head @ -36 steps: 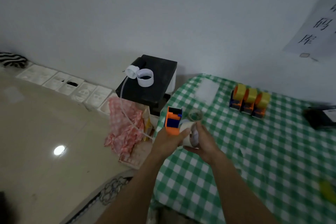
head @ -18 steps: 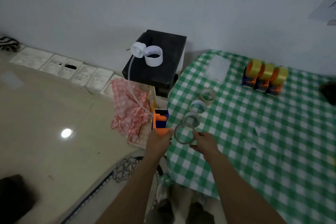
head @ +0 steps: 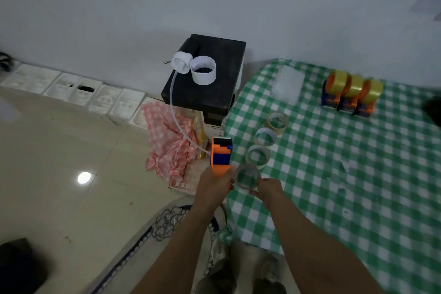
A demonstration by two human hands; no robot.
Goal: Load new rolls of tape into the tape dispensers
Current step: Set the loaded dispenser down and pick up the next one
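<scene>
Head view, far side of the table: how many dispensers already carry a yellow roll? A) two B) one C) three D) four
C: three orange-and-blue dispensers stand side by side in a row, each with a yellow roll on it.

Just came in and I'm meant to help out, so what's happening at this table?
A person stands at a table with a green checked cloth. The left hand grips an orange and blue tape dispenser with no roll showing in it; the right hand pinches a clear tape ring at the table's near edge. Three more rings lie in a row beyond it, and three loaded dispensers stand at the far side.
</scene>
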